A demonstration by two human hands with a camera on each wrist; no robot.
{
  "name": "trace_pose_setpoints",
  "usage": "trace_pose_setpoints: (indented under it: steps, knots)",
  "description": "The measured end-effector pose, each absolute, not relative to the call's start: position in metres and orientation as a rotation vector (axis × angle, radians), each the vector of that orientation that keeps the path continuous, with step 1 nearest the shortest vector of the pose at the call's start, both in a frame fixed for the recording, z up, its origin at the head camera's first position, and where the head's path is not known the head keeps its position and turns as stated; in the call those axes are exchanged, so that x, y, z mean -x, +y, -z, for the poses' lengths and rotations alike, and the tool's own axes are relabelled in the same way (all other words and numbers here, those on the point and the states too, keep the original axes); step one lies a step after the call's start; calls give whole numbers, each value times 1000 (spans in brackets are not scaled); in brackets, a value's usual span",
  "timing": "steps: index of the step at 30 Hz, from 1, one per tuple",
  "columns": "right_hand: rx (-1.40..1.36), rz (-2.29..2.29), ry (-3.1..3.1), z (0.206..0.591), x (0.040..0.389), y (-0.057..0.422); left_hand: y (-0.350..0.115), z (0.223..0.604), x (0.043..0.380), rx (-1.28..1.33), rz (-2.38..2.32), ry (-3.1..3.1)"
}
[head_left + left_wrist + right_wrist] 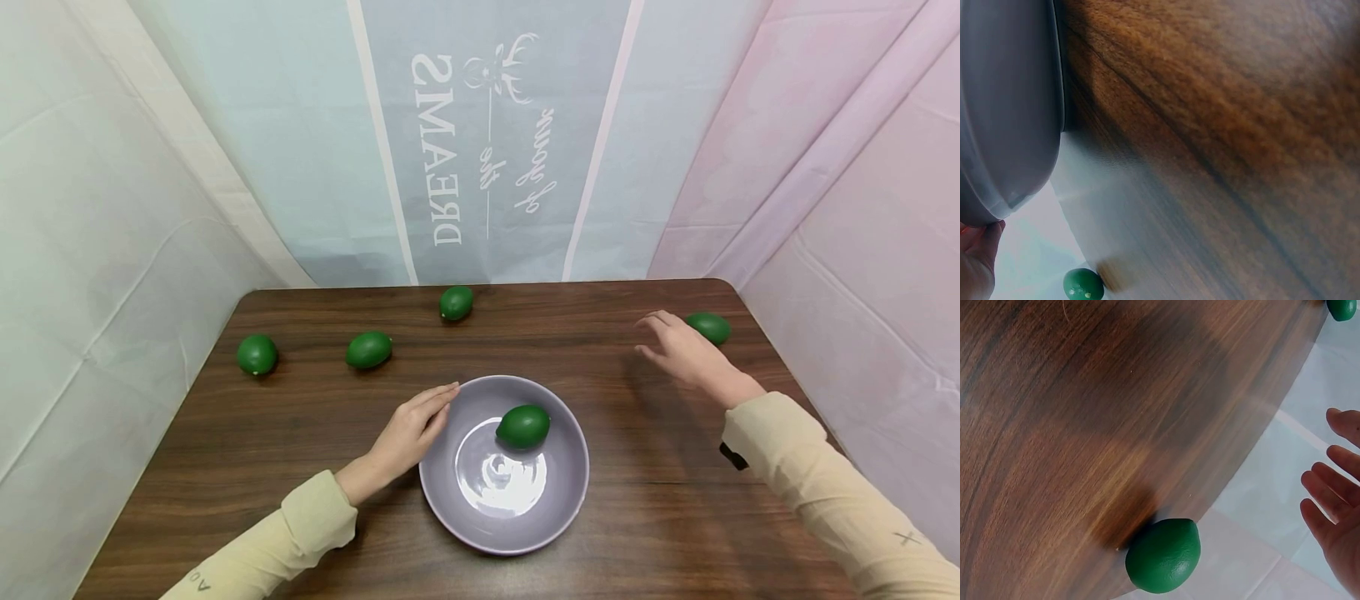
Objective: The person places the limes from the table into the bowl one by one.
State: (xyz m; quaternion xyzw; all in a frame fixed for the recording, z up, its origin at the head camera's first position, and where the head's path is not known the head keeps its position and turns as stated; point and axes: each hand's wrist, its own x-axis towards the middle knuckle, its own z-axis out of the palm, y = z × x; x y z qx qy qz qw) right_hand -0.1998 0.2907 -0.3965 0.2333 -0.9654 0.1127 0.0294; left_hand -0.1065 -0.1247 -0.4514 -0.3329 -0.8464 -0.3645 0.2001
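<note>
Left of center, a person's left hand (402, 433), grip uncurled, touches the rim of a purple bowl (561, 493) at lower center, likely rigid and slick; at frame right, the right hand (692, 356), grip relaxed and empty, hangs near a lime (712, 328), probably light, firm and smooth, best grasped around its middle.

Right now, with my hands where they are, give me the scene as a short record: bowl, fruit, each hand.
bowl: purple-grey, upright on the wooden table
inside: one green fruit
outside: four more, namely leftmost fruit, second fruit, rear fruit, rightmost fruit
left hand: touching the rim on its left side
right hand: raised above the table, holding nothing, beside the rightmost fruit but apart from it
</note>
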Motion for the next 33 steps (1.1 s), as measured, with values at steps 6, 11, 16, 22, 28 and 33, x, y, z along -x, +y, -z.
trace_pose_setpoints:
  steps: [6,11,16,22,28,33]
  knots:
    - [-680,-354,-3001,394,203,296,-125,451,107,932,1026,-2362]
    - [-647,-356,-3027,392,207,301,-125,450,107,928,1028,-2373]
    - [-630,-352,-3014,390,210,307,-125,450,106,923,1032,-2383]
    - [-586,-396,-3026,388,213,313,-125,450,107,920,1030,-2381]
    - [-581,-410,-2973,389,218,317,-124,449,106,920,1032,-2386]
    - [-575,-417,-2940,392,221,322,-125,449,106,918,1043,-2390]
